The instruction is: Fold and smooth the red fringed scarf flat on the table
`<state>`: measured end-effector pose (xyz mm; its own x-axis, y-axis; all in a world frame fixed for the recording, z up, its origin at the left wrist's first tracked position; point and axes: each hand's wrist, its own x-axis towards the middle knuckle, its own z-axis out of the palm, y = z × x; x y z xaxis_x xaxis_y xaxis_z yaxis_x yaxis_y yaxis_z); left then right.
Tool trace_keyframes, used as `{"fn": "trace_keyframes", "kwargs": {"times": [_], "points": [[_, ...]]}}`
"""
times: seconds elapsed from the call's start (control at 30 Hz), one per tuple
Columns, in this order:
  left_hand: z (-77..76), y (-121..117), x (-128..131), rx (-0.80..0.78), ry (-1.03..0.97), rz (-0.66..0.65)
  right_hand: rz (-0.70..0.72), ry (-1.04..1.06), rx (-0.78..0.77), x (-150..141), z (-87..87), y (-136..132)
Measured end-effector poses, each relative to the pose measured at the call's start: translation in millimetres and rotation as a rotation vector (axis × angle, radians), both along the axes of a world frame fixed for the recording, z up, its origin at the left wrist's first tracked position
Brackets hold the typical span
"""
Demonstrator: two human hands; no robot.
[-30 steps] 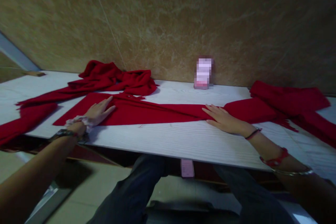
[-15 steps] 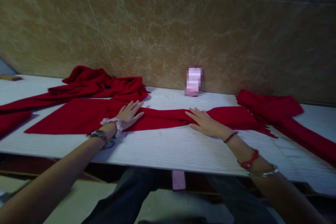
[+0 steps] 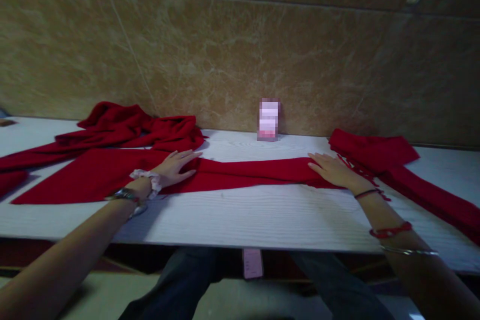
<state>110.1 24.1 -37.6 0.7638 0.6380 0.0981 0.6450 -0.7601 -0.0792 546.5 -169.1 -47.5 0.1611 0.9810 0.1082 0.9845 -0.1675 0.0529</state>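
Observation:
A red scarf (image 3: 255, 172) with a fringed right end lies lengthwise across the white table (image 3: 240, 215). It is narrow in the middle and fans out wider at the left. My left hand (image 3: 174, 167) rests flat on it left of centre, fingers outstretched. Farther right, my right hand (image 3: 332, 169) presses flat on the scarf near the fringe, with its fingers extended. Beyond my left hand lies a crumpled heap of red cloth (image 3: 131, 125). A folded red cloth (image 3: 378, 152) lies just past my right hand, with a long strip running toward the right edge.
A blurred-out upright phone-like object (image 3: 268, 120) leans on the brown marbled wall (image 3: 210, 55) behind the table. A pink phone-shaped object (image 3: 252, 263) shows below the table's front edge, between my legs. A small brown item (image 3: 6, 122) lies at the far left.
My right hand has slid right along the scarf toward its fringed end. My left hand stays on the same part of the scarf. The camera view has shifted slightly.

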Motion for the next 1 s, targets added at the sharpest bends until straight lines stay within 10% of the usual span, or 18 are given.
{"fn": "trace_keyframes", "kwargs": {"times": [0.13, 0.3, 0.47, 0.7, 1.0], "points": [[24.1, -1, 27, -0.057, 0.046, -0.087, -0.025, -0.036, 0.036, -2, 23.6, 9], [38.9, -16, 33, -0.007, 0.107, -0.107, 0.442, 0.162, 0.156, -67, 49.2, 27], [18.6, -40, 9, 0.169, 0.211, -0.172, 0.722, 0.156, 0.019, -127, 24.2, 33], [-12.7, -42, -7, 0.278, 0.109, -0.137, 0.783, 0.142, 0.055, -117, -0.7, 30], [-13.1, -44, 0, 0.196, 0.065, 0.036, 0.713, 0.281, 0.077, -122, 3.0, 32]]}}
